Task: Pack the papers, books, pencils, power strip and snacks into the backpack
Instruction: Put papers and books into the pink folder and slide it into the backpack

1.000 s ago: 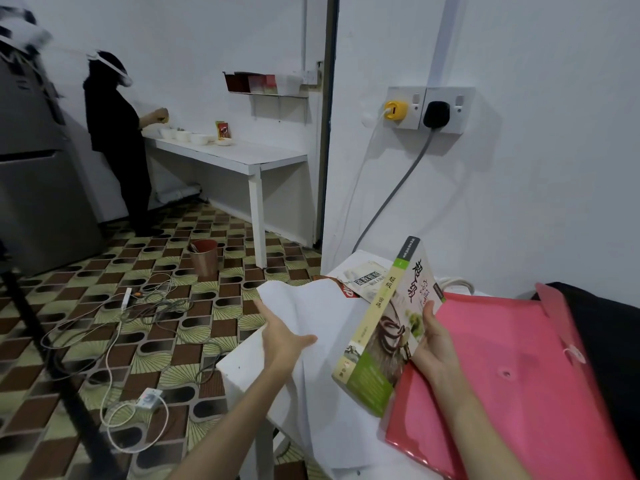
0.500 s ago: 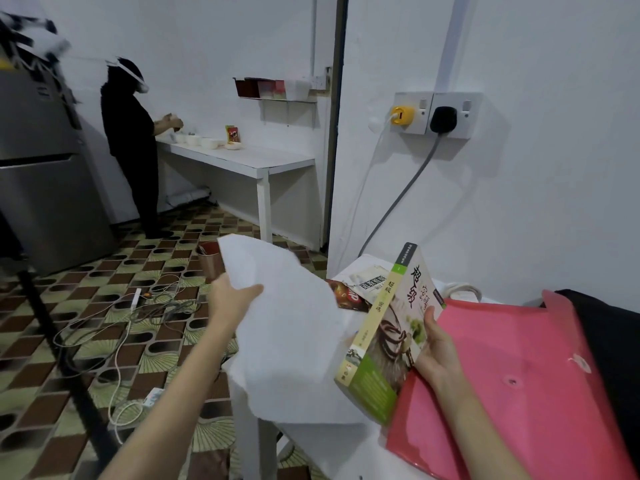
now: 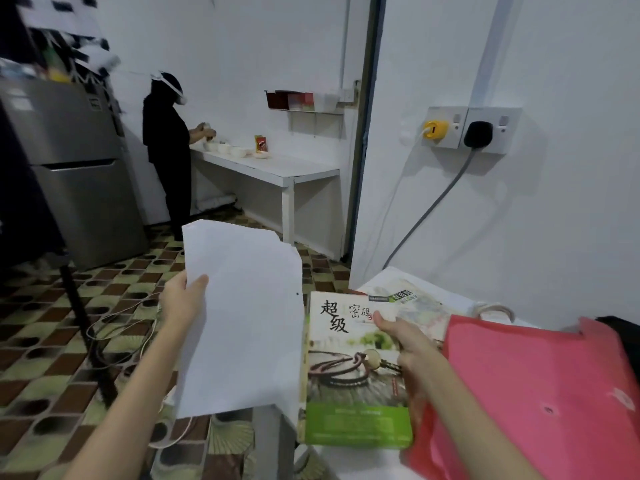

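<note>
Left hand (image 3: 183, 299) is up off the table's edge, thumb pinched over the near side of a sheaf of white papers (image 3: 242, 320); the fingers are hidden behind the sheets, and how many sheets there are is impossible to tell. The papers stand nearly upright and cover the near-left corner of the white table (image 3: 388, 275). Right hand (image 3: 405, 344) lies on a green-and-white book (image 3: 353, 372), thumb stretched across the cover, fingers curled round its right edge and mostly out of sight beneath. The book sits face up, just beside the papers. Its right edge touches a pink plastic folder (image 3: 540, 386), which runs off the frame at the bottom right. Behind the book a second book (image 3: 412, 303) peeks out, half covered, its print blurred. A looped white cord (image 3: 495, 310) shows above the folder, the rest of it hidden. A dark shape (image 3: 623, 327) sits at the far right edge, cut off, so whether it is the backpack cannot be told. In the background a person in black (image 3: 166, 154) stands at a counter.
</note>
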A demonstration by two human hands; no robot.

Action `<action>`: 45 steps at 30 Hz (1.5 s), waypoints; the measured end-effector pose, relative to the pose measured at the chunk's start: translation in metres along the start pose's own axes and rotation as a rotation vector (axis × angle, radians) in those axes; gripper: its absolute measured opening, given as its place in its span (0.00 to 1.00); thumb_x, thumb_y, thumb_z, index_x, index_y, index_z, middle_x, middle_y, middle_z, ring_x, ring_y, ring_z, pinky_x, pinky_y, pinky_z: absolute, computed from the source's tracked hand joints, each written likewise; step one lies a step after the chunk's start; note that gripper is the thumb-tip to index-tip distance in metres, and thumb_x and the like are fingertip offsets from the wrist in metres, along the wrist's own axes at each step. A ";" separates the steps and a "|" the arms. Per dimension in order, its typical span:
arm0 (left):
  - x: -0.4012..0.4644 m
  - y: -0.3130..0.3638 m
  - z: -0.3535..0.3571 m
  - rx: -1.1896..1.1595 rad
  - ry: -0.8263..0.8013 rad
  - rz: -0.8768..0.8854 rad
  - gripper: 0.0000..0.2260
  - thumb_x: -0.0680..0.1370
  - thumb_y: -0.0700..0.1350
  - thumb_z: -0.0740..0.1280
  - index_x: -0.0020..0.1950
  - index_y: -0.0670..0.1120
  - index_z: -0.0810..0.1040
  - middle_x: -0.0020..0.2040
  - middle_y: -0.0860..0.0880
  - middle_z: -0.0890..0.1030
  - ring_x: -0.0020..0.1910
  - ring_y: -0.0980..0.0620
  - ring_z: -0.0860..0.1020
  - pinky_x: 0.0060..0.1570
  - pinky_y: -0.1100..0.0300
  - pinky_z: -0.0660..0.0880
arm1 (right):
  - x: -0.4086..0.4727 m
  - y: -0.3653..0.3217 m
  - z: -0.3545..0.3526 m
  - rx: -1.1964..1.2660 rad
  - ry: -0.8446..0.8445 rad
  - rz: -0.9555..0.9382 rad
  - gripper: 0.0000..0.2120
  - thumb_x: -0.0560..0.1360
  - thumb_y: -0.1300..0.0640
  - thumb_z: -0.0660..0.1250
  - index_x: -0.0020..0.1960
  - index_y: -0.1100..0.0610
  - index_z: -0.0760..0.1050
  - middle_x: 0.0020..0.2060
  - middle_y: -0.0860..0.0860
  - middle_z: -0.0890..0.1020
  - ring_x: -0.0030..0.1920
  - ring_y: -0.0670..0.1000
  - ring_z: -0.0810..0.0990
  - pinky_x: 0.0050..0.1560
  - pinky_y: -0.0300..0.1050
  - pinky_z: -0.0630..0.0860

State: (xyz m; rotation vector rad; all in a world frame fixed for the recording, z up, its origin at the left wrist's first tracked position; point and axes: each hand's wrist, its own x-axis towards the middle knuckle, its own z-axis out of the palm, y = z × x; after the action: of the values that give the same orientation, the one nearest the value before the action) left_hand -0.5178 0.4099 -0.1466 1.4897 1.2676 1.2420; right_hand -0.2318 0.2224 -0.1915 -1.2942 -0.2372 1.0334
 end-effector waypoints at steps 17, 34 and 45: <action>-0.027 0.084 0.038 -0.149 -0.225 0.506 0.05 0.80 0.42 0.60 0.53 0.46 0.74 0.46 0.53 0.78 0.43 0.62 0.77 0.43 0.67 0.73 | -0.024 -0.023 0.023 -1.046 0.061 -0.129 0.12 0.69 0.54 0.75 0.45 0.58 0.74 0.50 0.52 0.79 0.51 0.52 0.76 0.51 0.39 0.70; -0.073 0.118 0.100 -0.380 -0.422 0.460 0.14 0.75 0.39 0.69 0.60 0.46 0.73 0.52 0.56 0.79 0.47 0.64 0.80 0.40 0.70 0.76 | -0.095 -0.113 -0.006 -0.455 0.103 -0.857 0.07 0.68 0.65 0.74 0.37 0.56 0.79 0.32 0.46 0.83 0.33 0.43 0.79 0.33 0.36 0.75; -0.098 0.063 0.137 -0.350 -0.351 0.309 0.10 0.78 0.40 0.64 0.58 0.45 0.70 0.52 0.50 0.76 0.53 0.50 0.75 0.52 0.59 0.71 | -0.071 -0.047 -0.020 -0.581 0.205 -0.630 0.09 0.67 0.58 0.76 0.43 0.52 0.78 0.42 0.50 0.83 0.42 0.47 0.81 0.45 0.43 0.78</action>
State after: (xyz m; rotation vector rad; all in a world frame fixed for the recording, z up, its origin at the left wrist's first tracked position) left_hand -0.3725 0.3048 -0.1301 1.5898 0.5718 1.2488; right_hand -0.2350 0.1607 -0.1299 -1.6753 -0.7734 0.2879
